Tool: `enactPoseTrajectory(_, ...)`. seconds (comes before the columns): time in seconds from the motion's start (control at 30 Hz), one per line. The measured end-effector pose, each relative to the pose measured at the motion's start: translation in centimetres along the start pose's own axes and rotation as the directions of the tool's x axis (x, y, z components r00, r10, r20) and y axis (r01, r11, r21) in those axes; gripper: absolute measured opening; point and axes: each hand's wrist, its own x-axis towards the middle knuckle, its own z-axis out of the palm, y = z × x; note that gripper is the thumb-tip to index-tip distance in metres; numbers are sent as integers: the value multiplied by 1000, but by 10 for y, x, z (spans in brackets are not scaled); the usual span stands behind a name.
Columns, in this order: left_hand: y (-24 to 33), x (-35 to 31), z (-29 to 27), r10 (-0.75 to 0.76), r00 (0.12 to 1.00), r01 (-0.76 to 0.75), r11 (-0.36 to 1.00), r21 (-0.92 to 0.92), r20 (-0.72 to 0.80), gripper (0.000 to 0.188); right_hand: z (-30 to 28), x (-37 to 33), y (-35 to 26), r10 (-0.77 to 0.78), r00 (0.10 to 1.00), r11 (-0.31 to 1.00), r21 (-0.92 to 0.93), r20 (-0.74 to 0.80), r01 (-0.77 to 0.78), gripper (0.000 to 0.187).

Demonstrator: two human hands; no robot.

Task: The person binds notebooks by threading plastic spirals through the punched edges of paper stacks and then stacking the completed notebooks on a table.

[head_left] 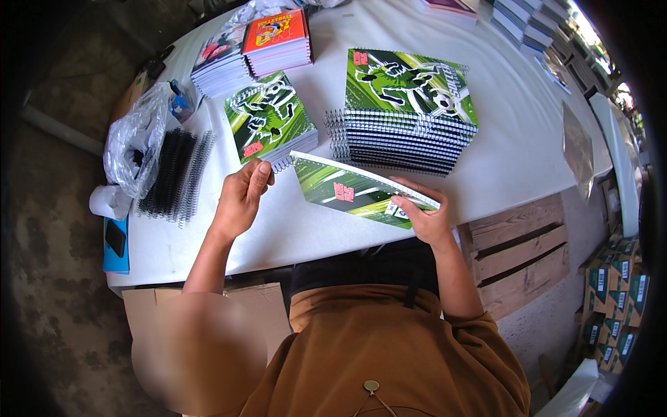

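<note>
My right hand (pixel 429 217) grips one end of a green notebook (pixel 319 184), thumb on its cover, and tilts it above the table's near edge. At the notebook's other end, my left hand (pixel 243 198) is closed, thumb against fingers, on a dark spiral coil (pixel 281 165) that reaches the notebook's corner. How far the coil passes through the holes cannot be made out. Just beyond my left hand lies a stack of green-covered books (pixel 271 115). Farther right is a tall stack of coil-bound green notebooks (pixel 410 90), their coils showing along the left side and front.
Loose black coils (pixel 174 170) lie at the left beside a clear plastic bag (pixel 135 153), a white roll (pixel 110 203) and a dark phone (pixel 115 238). Red-covered notebooks (pixel 278 38) stand at the back. A wooden pallet (pixel 517 243) and boxes (pixel 611 299) are at the right.
</note>
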Motion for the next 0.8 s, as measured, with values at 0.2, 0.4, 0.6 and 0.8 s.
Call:
enactPoseTrajectory(0.2, 11, -2, 8, 64, 998, -63, 998, 14, -27, 41, 0, -1, -2, 21, 1000, 1000, -15, 2, -21, 27)
enactPoseTrajectory(0.4, 18, 5, 0, -230, 963, 254, 948, -193, 139, 44, -4, 0, -1, -85, 992, 993, -70, 94, 92, 29)
enactPoseTrajectory(0.6, 29, 16, -20, -410, 824, 562, 682, -467, 392, 34, -5, 4, 1, -233, 957, 966, -69, 172, 247, 27)
enactPoseTrajectory(0.8, 41, 14, -15, 505, 853, -512, 757, 406, 133, 31, -4, -1, -4, -129, 984, 985, -98, 121, 141, 24)
